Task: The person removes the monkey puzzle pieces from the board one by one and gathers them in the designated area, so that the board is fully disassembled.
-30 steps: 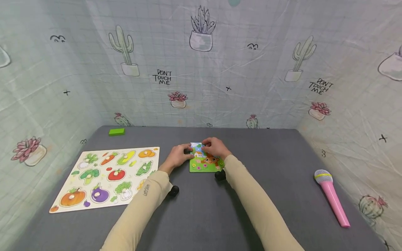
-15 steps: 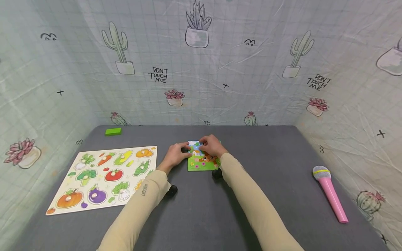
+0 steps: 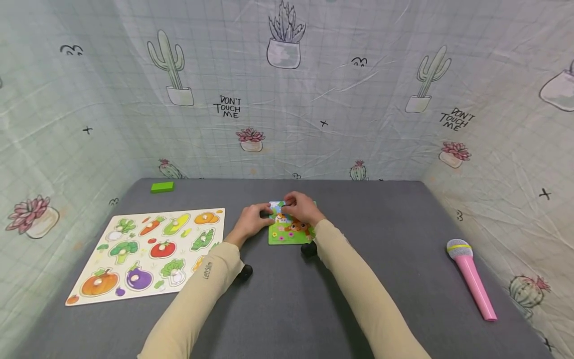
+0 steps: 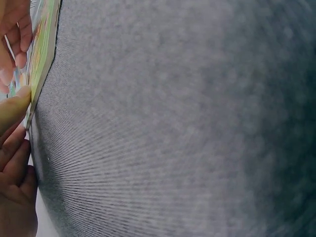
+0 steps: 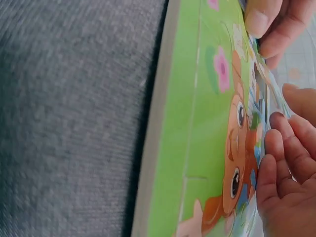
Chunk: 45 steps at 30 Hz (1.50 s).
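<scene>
A small green jigsaw puzzle with a monkey picture lies flat at the middle of the table. My left hand holds its left edge; in the left wrist view the thumb lies on the face near a corner, with the other fingers along the side. Above the upper part of the puzzle, my right hand pinches a thin puzzle piece between thumb and fingers. The piece is tilted up from the board, with a gap showing beneath it. Part of the puzzle's upper right is hidden behind the right hand.
To the left lies a cream vegetable peg puzzle board, partly under the left sleeve. A green block sits at the back left, and a pink toy microphone at the right. Printed curtains surround the grey table.
My right hand has shifted slightly up and left, and the puzzle piece in its fingers has tipped up from the board. My left hand stays at the puzzle's edge; the head view has shifted slightly.
</scene>
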### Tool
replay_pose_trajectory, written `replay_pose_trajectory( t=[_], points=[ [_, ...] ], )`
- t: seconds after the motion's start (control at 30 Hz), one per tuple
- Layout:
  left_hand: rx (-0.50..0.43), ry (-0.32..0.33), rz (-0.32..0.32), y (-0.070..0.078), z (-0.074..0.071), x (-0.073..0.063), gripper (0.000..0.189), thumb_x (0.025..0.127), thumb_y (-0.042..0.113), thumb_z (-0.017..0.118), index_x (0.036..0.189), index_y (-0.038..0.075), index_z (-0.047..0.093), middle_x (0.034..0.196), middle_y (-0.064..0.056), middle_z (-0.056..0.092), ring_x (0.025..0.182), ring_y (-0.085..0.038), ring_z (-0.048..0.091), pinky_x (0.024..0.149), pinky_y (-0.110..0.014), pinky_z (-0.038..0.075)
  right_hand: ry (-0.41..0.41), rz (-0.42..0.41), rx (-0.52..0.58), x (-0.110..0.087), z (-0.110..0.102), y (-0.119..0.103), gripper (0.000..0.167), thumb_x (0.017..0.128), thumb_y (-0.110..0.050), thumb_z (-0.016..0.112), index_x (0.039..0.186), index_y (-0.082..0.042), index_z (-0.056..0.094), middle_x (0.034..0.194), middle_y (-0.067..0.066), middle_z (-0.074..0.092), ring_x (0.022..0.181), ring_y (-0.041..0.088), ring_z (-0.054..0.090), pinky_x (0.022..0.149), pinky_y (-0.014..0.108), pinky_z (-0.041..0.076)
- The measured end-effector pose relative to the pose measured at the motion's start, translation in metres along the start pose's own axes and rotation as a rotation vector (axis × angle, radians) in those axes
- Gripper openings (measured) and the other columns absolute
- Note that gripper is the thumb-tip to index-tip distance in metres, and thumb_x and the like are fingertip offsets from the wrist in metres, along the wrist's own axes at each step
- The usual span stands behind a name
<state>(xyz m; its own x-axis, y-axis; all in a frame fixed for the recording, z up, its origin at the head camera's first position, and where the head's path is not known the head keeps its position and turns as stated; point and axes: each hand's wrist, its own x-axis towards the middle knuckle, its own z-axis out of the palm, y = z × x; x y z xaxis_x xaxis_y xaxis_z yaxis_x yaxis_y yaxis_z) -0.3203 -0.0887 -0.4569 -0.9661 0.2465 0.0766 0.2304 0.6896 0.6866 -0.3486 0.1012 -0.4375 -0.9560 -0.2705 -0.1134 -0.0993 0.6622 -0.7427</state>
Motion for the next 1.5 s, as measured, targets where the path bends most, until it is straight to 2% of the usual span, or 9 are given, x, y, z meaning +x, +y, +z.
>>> replay_pose_trajectory(
  t=[0.13, 0.3, 0.47, 0.7, 0.9, 0.97, 1.13, 1.33, 1.5],
  points=[
    [0.012, 0.003, 0.000, 0.002, 0.000, 0.000, 0.026, 0.085, 0.016, 0.076, 0.107, 0.003, 0.073, 0.138, -0.012, 0.057, 0.131, -0.032, 0.048, 0.110, -0.045, 0.038, -0.010, -0.035, -0.004, 0.001, 0.003, -0.002, 0.039, 0.095, -0.021, 0.066, 0.131, -0.007, 0.057, 0.116, 0.010, 0.062, 0.103, 0.024, 0.058, 0.089, 0.039, 0.051],
    [0.026, -0.003, 0.004, 0.003, 0.000, 0.001, 0.027, 0.085, 0.016, 0.076, 0.108, 0.002, 0.073, 0.137, -0.014, 0.057, 0.131, -0.032, 0.048, 0.110, -0.045, 0.038, -0.013, -0.079, -0.039, 0.003, 0.006, -0.002, 0.026, 0.095, -0.016, 0.065, 0.121, -0.010, 0.065, 0.108, 0.006, 0.064, 0.098, 0.021, 0.059, 0.085, 0.036, 0.052],
    [0.062, -0.010, 0.060, 0.001, -0.001, 0.004, 0.028, 0.084, 0.014, 0.077, 0.107, -0.001, 0.072, 0.133, -0.018, 0.058, 0.127, -0.035, 0.050, 0.109, -0.046, 0.039, 0.007, -0.037, 0.044, 0.000, 0.002, -0.004, 0.023, 0.096, -0.013, 0.063, 0.119, -0.010, 0.066, 0.111, 0.007, 0.062, 0.100, 0.022, 0.058, 0.084, 0.037, 0.052],
    [0.082, -0.072, 0.075, -0.001, -0.005, 0.008, 0.035, 0.086, 0.015, 0.076, 0.116, -0.003, 0.069, 0.139, -0.017, 0.053, 0.133, -0.035, 0.045, 0.112, -0.046, 0.035, 0.046, 0.018, 0.151, -0.008, -0.021, 0.007, 0.027, 0.100, -0.015, 0.057, 0.127, -0.014, 0.061, 0.122, 0.009, 0.057, 0.105, 0.025, 0.056, 0.084, 0.040, 0.051],
    [0.047, -0.084, 0.082, -0.003, -0.006, 0.007, 0.038, 0.087, 0.014, 0.075, 0.120, -0.002, 0.068, 0.140, -0.014, 0.055, 0.134, -0.034, 0.044, 0.113, -0.046, 0.034, 0.102, 0.048, 0.222, -0.015, -0.052, 0.038, 0.031, 0.102, -0.011, 0.052, 0.133, -0.008, 0.056, 0.130, 0.015, 0.054, 0.112, 0.031, 0.057, 0.092, 0.042, 0.051],
    [0.040, -0.089, 0.079, -0.003, -0.006, 0.007, 0.039, 0.086, 0.014, 0.075, 0.121, -0.002, 0.068, 0.140, -0.014, 0.055, 0.134, -0.034, 0.044, 0.113, -0.046, 0.033, 0.144, 0.067, 0.222, -0.017, -0.062, 0.050, 0.032, 0.102, -0.010, 0.052, 0.133, -0.006, 0.056, 0.132, 0.016, 0.053, 0.115, 0.032, 0.056, 0.095, 0.043, 0.051],
    [0.043, -0.094, 0.059, -0.004, -0.006, 0.008, 0.039, 0.086, 0.015, 0.075, 0.121, -0.001, 0.068, 0.141, -0.013, 0.054, 0.135, -0.033, 0.043, 0.114, -0.046, 0.033, 0.205, 0.133, 0.165, -0.020, -0.083, 0.076, 0.033, 0.100, -0.009, 0.054, 0.133, -0.003, 0.056, 0.132, 0.019, 0.054, 0.115, 0.034, 0.054, 0.092, 0.045, 0.050],
    [0.050, -0.112, 0.036, -0.002, -0.007, 0.008, 0.039, 0.087, 0.016, 0.075, 0.122, 0.000, 0.068, 0.143, -0.011, 0.052, 0.137, -0.033, 0.041, 0.114, -0.046, 0.032, 0.191, 0.167, 0.112, -0.023, -0.092, 0.093, 0.033, 0.100, -0.011, 0.055, 0.133, -0.003, 0.057, 0.134, 0.020, 0.052, 0.120, 0.035, 0.050, 0.095, 0.048, 0.047],
    [0.060, -0.120, 0.027, -0.001, -0.007, 0.009, 0.039, 0.087, 0.017, 0.075, 0.122, 0.001, 0.068, 0.143, -0.011, 0.052, 0.137, -0.033, 0.041, 0.114, -0.046, 0.032, 0.193, 0.131, 0.042, -0.021, -0.089, 0.096, 0.033, 0.100, -0.012, 0.056, 0.131, -0.003, 0.058, 0.132, 0.020, 0.054, 0.120, 0.036, 0.050, 0.097, 0.050, 0.045]
  ],
)
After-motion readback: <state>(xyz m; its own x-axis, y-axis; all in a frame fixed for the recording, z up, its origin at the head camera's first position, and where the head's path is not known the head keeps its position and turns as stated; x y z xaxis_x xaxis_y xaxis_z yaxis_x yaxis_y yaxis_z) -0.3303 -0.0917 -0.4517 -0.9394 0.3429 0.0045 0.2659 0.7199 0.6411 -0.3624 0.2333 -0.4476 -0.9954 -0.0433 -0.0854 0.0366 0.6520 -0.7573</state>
